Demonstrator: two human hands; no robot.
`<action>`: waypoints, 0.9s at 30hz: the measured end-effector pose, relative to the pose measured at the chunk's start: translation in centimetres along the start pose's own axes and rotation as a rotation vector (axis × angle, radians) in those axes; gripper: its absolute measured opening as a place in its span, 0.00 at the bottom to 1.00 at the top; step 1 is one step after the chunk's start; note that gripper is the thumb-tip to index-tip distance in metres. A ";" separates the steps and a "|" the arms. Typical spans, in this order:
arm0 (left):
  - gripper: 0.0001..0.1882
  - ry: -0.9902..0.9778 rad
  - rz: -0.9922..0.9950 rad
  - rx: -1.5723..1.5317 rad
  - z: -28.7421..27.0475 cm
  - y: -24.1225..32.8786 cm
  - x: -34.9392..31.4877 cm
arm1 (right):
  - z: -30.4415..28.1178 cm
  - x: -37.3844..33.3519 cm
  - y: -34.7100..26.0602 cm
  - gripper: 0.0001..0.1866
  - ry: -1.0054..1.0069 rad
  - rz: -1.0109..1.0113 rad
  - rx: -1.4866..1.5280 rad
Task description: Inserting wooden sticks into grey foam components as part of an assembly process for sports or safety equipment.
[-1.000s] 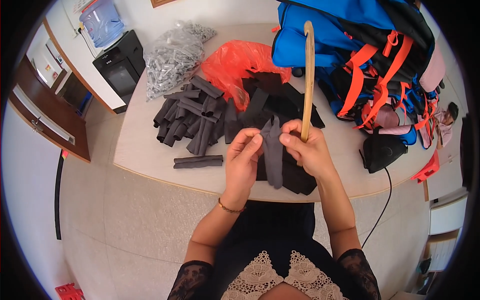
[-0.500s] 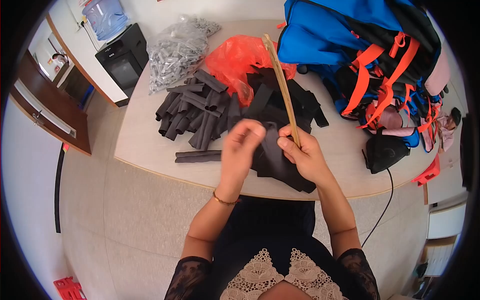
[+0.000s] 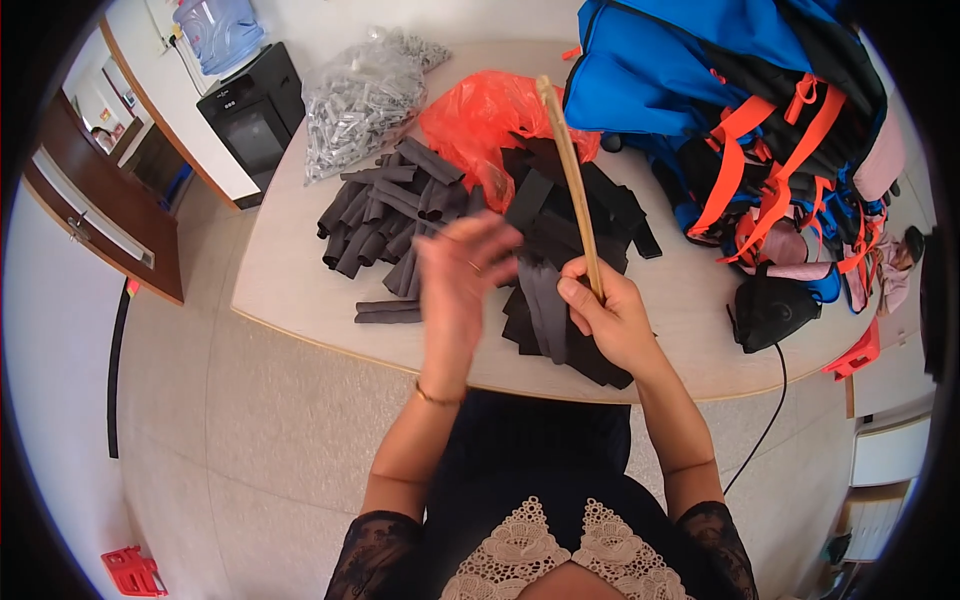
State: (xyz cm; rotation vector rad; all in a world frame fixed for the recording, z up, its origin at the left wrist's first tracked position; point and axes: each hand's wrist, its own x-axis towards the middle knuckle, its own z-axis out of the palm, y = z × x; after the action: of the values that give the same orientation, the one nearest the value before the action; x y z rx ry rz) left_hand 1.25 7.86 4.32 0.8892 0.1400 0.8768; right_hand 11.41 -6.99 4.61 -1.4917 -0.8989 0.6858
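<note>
My right hand [image 3: 608,308] is closed round the lower end of a thin wooden stick [image 3: 572,180], which points up and away over the table. Just left of that hand is a dark grey fabric strip [image 3: 543,312], somewhat folded; I cannot tell whether the hand touches it. My left hand [image 3: 462,275] is blurred, its fingers stretched out and apart with nothing visible in them. Beneath and beyond the hands lie flat dark fabric pieces [image 3: 590,360] in a loose pile. Rolled dark fabric tubes [image 3: 375,215] are heaped to the left, and two tubes [image 3: 388,312] lie nearer me.
A red plastic bag [image 3: 465,115] and a clear bag of small grey pieces [image 3: 362,110] occupy the table's far side. Blue backpacks [image 3: 660,75] with orange straps crowd the right, beside a black object [image 3: 772,308] with a cable. The table edge [image 3: 330,345] curves before me.
My left hand has moved left, away from the fabric strip, and its fingers have opened. My right hand keeps hold of the stick almost in place. The strip now hangs or lies lower.
</note>
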 end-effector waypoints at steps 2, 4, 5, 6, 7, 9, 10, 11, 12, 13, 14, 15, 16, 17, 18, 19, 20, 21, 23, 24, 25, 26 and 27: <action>0.09 -0.189 -0.185 0.250 -0.5 -1.9 -2.7 | 0.3 0.3 0.2 0.07 0.060 0.036 0.076; 0.08 -0.254 -0.364 0.266 -1.5 -3.7 -5.1 | 1.0 1.0 0.5 0.08 0.147 -0.071 0.060; 0.08 -0.300 -0.391 0.332 -2.2 -4.4 -5.9 | 1.5 1.5 0.6 0.08 0.215 -0.204 0.073; 0.07 -0.380 -0.430 0.392 -2.8 -4.8 -6.3 | 1.9 2.1 0.5 0.09 0.214 -0.257 -0.054; 0.07 -0.339 -0.426 0.396 -3.4 -4.8 -6.6 | 2.1 2.9 0.2 0.09 0.208 -0.251 -0.054; 0.07 -0.341 -0.454 0.425 -4.6 -3.8 -5.9 | 2.2 4.8 -1.2 0.06 0.233 -0.342 -0.008; 0.07 -0.314 -0.436 0.419 -5.0 -2.9 -5.3 | 1.7 5.9 -2.3 0.05 0.318 -0.453 0.001; 0.07 -0.277 -0.438 0.549 -5.3 -1.7 -4.5 | 0.9 7.1 -3.6 0.04 0.419 -0.488 -0.017; 0.07 -0.337 -0.356 0.602 -5.5 -0.7 -3.6 | -0.5 8.4 -5.1 0.05 0.462 -0.482 0.047; 0.06 -0.168 -0.207 0.694 -5.7 0.4 -2.2 | -1.9 9.4 -6.2 0.06 0.532 -0.423 0.090; 0.06 -0.104 -0.072 0.752 -5.9 1.5 -0.1 | -2.9 10.1 -6.8 0.08 0.471 -0.489 0.107; 0.14 -0.012 0.003 0.884 -6.2 2.6 2.2 | -3.8 10.3 -7.0 0.09 0.436 -0.509 0.114; 0.19 0.001 0.238 1.300 -6.3 3.6 4.6 | -4.4 9.8 -6.6 0.12 0.403 -0.482 0.085; 0.24 0.033 0.444 1.708 -6.3 4.3 6.5 | -4.8 9.1 -5.9 0.12 0.425 -0.452 0.070; 0.27 0.082 0.719 1.815 -6.0 4.6 7.6 | -5.2 8.1 -4.9 0.12 0.393 -0.363 -0.028; 0.29 0.168 0.876 1.953 -5.5 4.5 8.3 | -5.4 7.0 -3.8 0.12 0.325 -0.343 -0.115; 0.26 0.152 0.886 1.806 -4.9 4.2 7.9 | -5.8 5.8 -2.9 0.13 0.340 -0.266 -0.161; 0.25 -0.139 0.921 1.622 -4.2 3.5 7.0 | -6.3 4.5 -2.1 0.13 0.367 -0.220 -0.197; 0.21 -0.698 0.708 1.338 -2.5 0.7 2.9 | -7.5 2.2 -0.8 0.14 0.401 -0.136 -0.152; 0.20 -0.917 0.698 1.333 -1.7 -1.2 0.2 | -8.2 0.8 -0.3 0.14 0.428 -0.118 -0.151; 0.19 -1.120 0.737 1.304 -0.9 -3.2 -2.2 | -9.0 -0.3 0.0 0.15 0.415 -0.090 -0.139; 0.19 -1.143 0.724 1.297 -0.8 -4.8 -3.6 | -9.7 -1.5 0.4 0.16 0.397 -0.062 -0.127; 0.18 -1.254 0.737 1.306 -0.8 -6.3 -4.5 | -10.4 -2.5 0.8 0.16 0.412 -0.054 -0.128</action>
State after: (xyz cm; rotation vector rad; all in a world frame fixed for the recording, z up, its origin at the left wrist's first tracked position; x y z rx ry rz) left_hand 1.77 3.11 -1.87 2.6728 -0.8618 0.6534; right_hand 18.92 -14.69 4.88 -1.6382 -0.6703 0.2674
